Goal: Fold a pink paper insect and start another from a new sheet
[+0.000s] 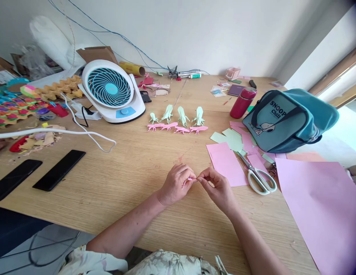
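Whitish wall [212,34] rises behind a wood-grain table [129,175] in the head view, with white-handled scissors [259,181] lying on the tabletop. Left of the scissors, the left hand [176,187] pinches a small folded piece of pink paper [189,178] between thumb and curled fingers. Nearer the scissors, the right hand [220,191] presses thumb and forefinger together, apparently on the piece's tip; its exact shape is mostly hidden. Such paper should be nearly weightless, crisp along creases yet easily crumpled or torn, so a light fingertip pinch on layered folds looks safer than on a thin point. Beyond and left of the scissors stand light-green origami figures [182,116] behind pink origami figures [168,126]; rectangular pink sheets [226,164] lie just beside the scissors.
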A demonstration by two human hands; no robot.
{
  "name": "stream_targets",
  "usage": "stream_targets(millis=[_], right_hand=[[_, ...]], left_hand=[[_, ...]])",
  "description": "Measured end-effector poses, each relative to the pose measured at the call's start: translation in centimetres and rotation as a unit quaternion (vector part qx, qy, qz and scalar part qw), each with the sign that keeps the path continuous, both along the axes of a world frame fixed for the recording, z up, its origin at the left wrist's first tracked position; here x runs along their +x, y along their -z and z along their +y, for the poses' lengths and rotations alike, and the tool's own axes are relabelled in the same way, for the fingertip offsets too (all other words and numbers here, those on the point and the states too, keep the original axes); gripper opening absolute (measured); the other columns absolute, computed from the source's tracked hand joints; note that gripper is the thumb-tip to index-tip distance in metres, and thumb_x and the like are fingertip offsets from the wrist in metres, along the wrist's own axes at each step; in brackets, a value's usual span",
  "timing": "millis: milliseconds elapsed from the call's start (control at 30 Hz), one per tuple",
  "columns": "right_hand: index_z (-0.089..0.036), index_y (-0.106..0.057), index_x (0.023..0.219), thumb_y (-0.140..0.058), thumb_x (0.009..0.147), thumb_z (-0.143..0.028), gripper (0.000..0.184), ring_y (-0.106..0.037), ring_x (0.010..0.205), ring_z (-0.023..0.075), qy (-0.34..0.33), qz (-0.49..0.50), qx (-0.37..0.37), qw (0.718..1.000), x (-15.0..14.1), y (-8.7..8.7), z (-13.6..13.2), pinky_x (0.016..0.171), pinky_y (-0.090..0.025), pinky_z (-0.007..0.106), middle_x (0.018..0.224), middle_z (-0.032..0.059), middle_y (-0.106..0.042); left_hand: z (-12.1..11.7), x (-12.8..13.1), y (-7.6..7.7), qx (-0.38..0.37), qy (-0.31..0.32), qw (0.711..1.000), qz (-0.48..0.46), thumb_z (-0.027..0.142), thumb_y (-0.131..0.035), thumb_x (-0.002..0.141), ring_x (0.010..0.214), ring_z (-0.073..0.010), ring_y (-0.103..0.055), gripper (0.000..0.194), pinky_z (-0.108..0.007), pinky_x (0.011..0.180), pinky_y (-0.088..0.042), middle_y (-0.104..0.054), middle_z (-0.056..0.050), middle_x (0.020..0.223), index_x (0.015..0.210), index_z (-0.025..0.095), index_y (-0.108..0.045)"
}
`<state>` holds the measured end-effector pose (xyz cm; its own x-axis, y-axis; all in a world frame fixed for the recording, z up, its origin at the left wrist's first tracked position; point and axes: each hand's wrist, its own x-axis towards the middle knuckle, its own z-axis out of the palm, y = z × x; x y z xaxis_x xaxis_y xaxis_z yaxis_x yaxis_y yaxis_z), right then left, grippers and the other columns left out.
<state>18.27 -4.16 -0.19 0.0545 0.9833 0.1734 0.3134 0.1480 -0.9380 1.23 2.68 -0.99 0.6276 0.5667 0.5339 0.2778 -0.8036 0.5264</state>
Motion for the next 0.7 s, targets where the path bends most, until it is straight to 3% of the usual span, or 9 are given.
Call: stream_targets(millis=[233, 400, 567, 700], right_hand=[[-0.024, -0.055, 0.078, -0.053, 0.094, -0.033, 0.018, -0.054, 0.072, 0.0194, 0.011, -0.06, 0.061, 0.996, -0.4, 0.1, -0.2, 0.066, -0.042, 0.031, 0.076, 0.0031, -0.058], [-0.024, -0.056, 0.09, -0.051, 0.096, -0.033, 0.012, -0.056, 0.076, 0.0187, 0.035, -0.021, 0.047, 0.998, -0.8, 0.5, -0.1, 0.069, -0.044, 0.031, 0.083, 0.0031, -0.059], [-0.024, -0.058, 0.096, -0.051, 0.096, -0.038, 0.016, -0.059, 0.079, 0.0183, 0.025, 0.03, -0.004, 0.999, -1.1, 1.1, -0.1, 0.07, -0.047, 0.03, 0.088, 0.004, -0.062], [-0.023, -0.06, 0.103, -0.052, 0.096, -0.041, 0.021, -0.06, 0.081, 0.0188, -0.006, 0.051, -0.034, 0.998, -1.3, 1.1, -0.2, 0.071, -0.047, 0.03, 0.093, 0.0049, -0.064]], left_hand=[[-0.2, 0.2, 0.1, -0.015, -0.018, 1.0, -0.002, 0.029, -0.056, 0.094, 0.087, -0.0176, -0.059, 0.017, -0.044, 0.105, -0.031, -0.065, -0.002, 0.08, 0.079, 0.02, -0.055], [-0.4, 0.6, -0.1, -0.089, -0.01, 0.994, -0.06, 0.026, -0.054, 0.093, 0.082, -0.0171, -0.058, 0.015, -0.042, 0.101, -0.037, -0.062, -0.002, 0.079, 0.08, 0.019, -0.055], [-0.5, 0.6, -0.2, -0.188, 0.017, 0.975, -0.114, 0.027, -0.053, 0.094, 0.083, -0.0175, -0.057, 0.017, -0.032, 0.082, -0.045, -0.062, -0.004, 0.081, 0.08, 0.018, -0.056], [-0.5, 0.7, 0.4, -0.244, 0.013, 0.953, -0.179, 0.028, -0.059, 0.092, 0.087, -0.0169, -0.059, 0.018, -0.033, 0.088, -0.046, -0.063, -0.004, 0.081, 0.078, 0.017, -0.06]])
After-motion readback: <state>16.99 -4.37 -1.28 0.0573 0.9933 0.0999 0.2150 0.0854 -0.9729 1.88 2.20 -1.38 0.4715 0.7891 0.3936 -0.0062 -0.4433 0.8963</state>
